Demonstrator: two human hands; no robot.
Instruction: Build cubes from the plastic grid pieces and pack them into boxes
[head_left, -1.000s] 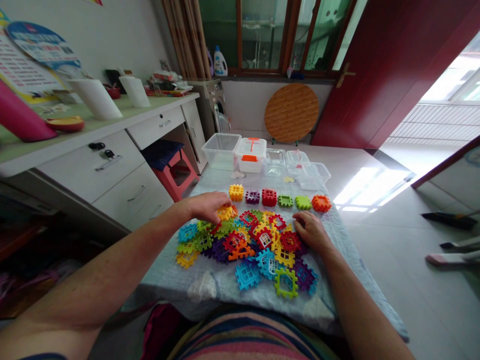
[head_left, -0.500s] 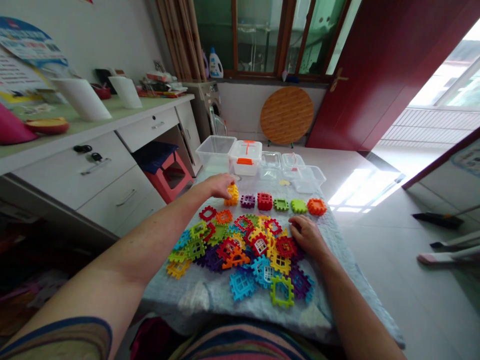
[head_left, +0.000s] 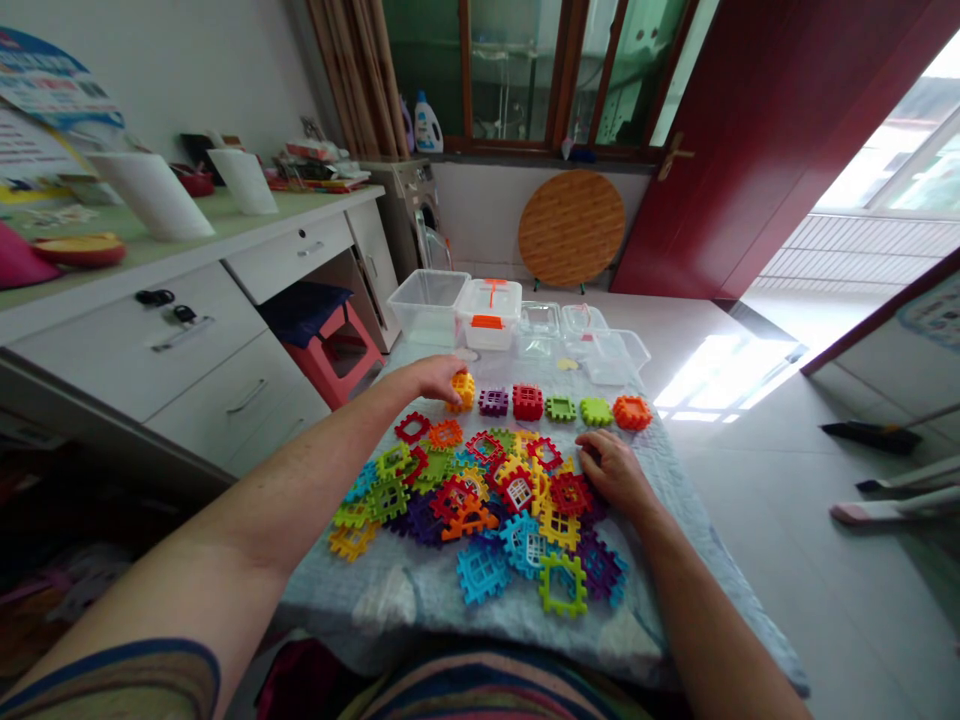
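Note:
My left hand (head_left: 439, 378) reaches to the left end of a row of toy blocks, its fingers closed around the sides of a stack of yellow interlocking block panels (head_left: 464, 393). Beside that stack, in a line, are purple panels (head_left: 493, 403), a taller red stack (head_left: 528, 402), two green groups (head_left: 560, 409) and an orange stack (head_left: 632, 412). My right hand (head_left: 615, 468) rests at the right edge of a loose pile of mixed panels (head_left: 457, 495), fingers loosely bent and apart, holding nothing visible. A lime green frame (head_left: 562, 585) lies at the pile's near edge.
Behind the row stand an open clear bin (head_left: 427, 300), a lidded box with orange latches (head_left: 489, 312) and several clear containers (head_left: 616, 355). A light blue cloth (head_left: 420, 600) covers the table. Left are a counter (head_left: 225, 225) and a stool (head_left: 330, 335).
The view has shifted very slightly. My left hand stays at the yellow stack, its fingers settled a little lower on it; the right hand and the pile look unchanged.

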